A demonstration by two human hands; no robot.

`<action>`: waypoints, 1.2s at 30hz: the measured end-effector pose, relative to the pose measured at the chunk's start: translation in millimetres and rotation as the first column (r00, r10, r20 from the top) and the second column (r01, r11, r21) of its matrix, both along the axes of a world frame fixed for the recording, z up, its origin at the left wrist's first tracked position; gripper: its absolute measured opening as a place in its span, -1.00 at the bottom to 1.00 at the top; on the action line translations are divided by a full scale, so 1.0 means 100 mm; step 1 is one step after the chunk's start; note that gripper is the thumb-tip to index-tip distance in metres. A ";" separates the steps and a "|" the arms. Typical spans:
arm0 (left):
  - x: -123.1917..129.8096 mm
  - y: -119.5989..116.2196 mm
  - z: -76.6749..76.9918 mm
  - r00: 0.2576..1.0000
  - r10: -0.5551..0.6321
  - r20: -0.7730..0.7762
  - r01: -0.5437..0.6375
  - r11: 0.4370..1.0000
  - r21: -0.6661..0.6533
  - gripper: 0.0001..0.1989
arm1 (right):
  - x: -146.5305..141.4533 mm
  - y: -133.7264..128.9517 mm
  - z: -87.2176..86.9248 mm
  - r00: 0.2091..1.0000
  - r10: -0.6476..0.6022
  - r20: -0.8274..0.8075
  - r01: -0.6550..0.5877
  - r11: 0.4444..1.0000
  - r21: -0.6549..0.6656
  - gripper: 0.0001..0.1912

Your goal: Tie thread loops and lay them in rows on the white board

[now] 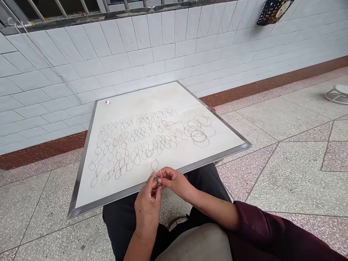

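Observation:
At the table's near edge my two hands meet, fingers pinched together. My left hand [148, 206] and my right hand [178, 184] both grip a thin wire loop [155, 165], whose rounded end sticks up past the fingertips. Its lower part is hidden by my fingers. Beyond them, rows of thin wire figure-eights [120, 168] cover much of the white table top [217, 139]. Right of these rows, several larger round wire rings [199, 136] lie overlapping.
The table has a metal rim [116, 198] and stands against a white tiled wall [152, 54]. A small white and pink object [107, 103] sits at its far left corner. My legs are under the near edge. A stool [338, 93] stands far right on the floor.

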State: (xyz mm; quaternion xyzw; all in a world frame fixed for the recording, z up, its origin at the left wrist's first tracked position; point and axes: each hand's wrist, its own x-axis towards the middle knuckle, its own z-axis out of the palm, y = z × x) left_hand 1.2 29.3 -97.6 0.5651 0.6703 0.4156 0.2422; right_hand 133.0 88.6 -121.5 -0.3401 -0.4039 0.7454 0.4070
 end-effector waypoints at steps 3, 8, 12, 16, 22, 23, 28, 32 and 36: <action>0.02 -0.02 0.04 1.000 -0.003 -0.002 0.003 1.000 0.026 -0.56 | 0.01 -0.01 -0.03 1.000 -0.019 0.023 0.018 0.999 0.031 -0.60; 0.02 -0.04 0.08 0.999 -0.043 0.021 0.043 0.999 -0.029 -0.47 | 0.01 -0.01 -0.06 0.993 -0.050 0.104 0.045 0.998 0.048 -0.64; 0.03 -0.04 0.04 0.999 -0.040 -0.016 0.039 0.999 -0.036 -0.34 | 0.01 -0.03 -0.01 0.996 -0.025 0.080 0.022 0.999 0.037 -0.62; 0.06 -0.05 -0.03 0.997 -0.049 -0.067 0.052 0.997 0.047 -0.38 | 0.00 -0.05 0.04 0.998 -0.036 0.059 0.035 0.999 0.023 -0.60; 0.07 -0.06 -0.07 0.992 -0.063 -0.107 0.070 0.996 0.063 -0.39 | 0.03 -0.05 0.07 1.000 -0.008 0.006 0.008 0.999 0.041 -0.62; 0.06 -0.06 -0.07 0.992 -0.062 -0.111 0.069 0.996 0.058 -0.39 | 0.04 -0.05 0.08 1.000 -0.004 0.003 0.004 0.999 0.041 -0.62; 0.05 -0.07 -0.06 0.991 -0.070 -0.117 0.076 0.996 0.042 -0.39 | 0.07 -0.05 0.11 0.999 0.043 -0.011 -0.043 0.999 0.005 -0.64; 0.04 -0.09 -0.04 0.990 -0.096 -0.099 0.099 0.995 0.022 -0.40 | 0.08 -0.05 0.13 0.999 0.054 -0.002 -0.054 0.999 0.002 -0.63; 0.06 -0.09 -0.05 0.988 -0.093 -0.124 0.095 0.995 0.014 -0.40 | 0.08 -0.05 0.12 0.998 0.065 -0.023 -0.065 0.998 0.013 -0.63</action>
